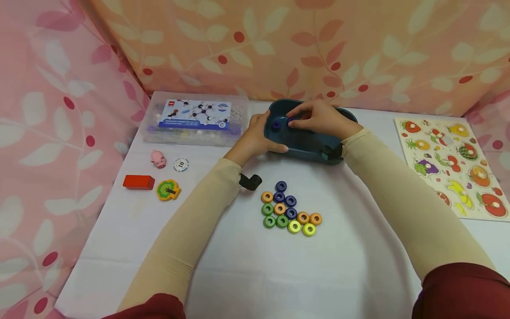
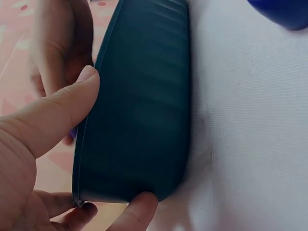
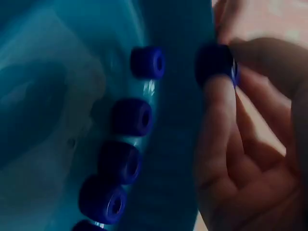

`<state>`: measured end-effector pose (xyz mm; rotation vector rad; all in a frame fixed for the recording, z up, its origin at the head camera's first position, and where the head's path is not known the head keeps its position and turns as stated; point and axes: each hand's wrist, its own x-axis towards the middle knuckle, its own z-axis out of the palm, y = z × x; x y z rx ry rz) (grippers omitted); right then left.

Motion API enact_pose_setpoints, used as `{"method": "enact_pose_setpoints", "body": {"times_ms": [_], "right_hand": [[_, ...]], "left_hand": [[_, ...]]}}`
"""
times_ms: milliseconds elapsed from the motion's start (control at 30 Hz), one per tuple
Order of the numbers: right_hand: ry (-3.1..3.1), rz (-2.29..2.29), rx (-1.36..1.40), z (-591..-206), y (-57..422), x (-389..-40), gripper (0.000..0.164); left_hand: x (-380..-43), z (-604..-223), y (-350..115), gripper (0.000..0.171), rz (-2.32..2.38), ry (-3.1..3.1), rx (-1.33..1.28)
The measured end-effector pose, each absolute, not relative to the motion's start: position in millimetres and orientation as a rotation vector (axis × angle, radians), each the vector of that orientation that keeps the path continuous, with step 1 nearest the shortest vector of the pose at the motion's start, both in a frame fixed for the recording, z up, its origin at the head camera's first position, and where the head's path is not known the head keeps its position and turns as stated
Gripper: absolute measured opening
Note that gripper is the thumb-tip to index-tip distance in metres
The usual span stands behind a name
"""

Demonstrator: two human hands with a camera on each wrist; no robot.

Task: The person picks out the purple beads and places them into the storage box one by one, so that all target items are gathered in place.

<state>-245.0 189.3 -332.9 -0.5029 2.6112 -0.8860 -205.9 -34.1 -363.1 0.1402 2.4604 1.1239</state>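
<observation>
A dark teal plastic tub (image 1: pixel 304 141) stands at the back of the table. My left hand (image 1: pixel 255 138) grips its left end, thumb (image 2: pixel 77 98) along the near rim and fingertips against the end wall. Over the tub, my right hand (image 1: pixel 324 118) pinches a dark blue ring bead (image 3: pixel 214 62) between thumb and fingers. Several more blue beads lie in a row on the tub's floor in the right wrist view, one of them a blue bead (image 3: pixel 148 62) close to the held one. My right hand hides part of the tub in the head view.
In front of the tub lie loose blue, orange, green (image 1: pixel 269 221) and yellow ring beads. Left are a clear molecule-kit box (image 1: pixel 195 137), toy pig (image 1: pixel 158 159), round "10" chip (image 1: pixel 181 165), red block (image 1: pixel 138 182) and tree piece (image 1: pixel 168 190). A fruit puzzle board (image 1: pixel 454 166) lies right.
</observation>
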Motion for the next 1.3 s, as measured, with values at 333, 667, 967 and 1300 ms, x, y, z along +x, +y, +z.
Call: {"method": "enact_pose_setpoints", "body": {"times_ms": [333,667,967,1300], "right_hand": [[2.510,-0.737,-0.527,-349.3,189.3,-267.5,0.048],[2.634,-1.051,-0.534,-321.2,194.6,-196.4,0.030],[2.413,-1.045,-0.786,-361.6,179.9,-127.7,0.025],[2.264,-0.988,-0.773,-397.9,167.7,-129.6,0.029]], "left_hand": [[-205.5,-364.9,-32.6,0.124,1.114,2.469,0.137],[-206.1,-366.8,-31.9,0.125,1.140,2.483,0.153],[-207.4,-367.0,-32.5,0.125,1.143,2.482,0.138],[-206.2,-366.5,-31.7,0.124,1.144,2.477,0.139]]}}
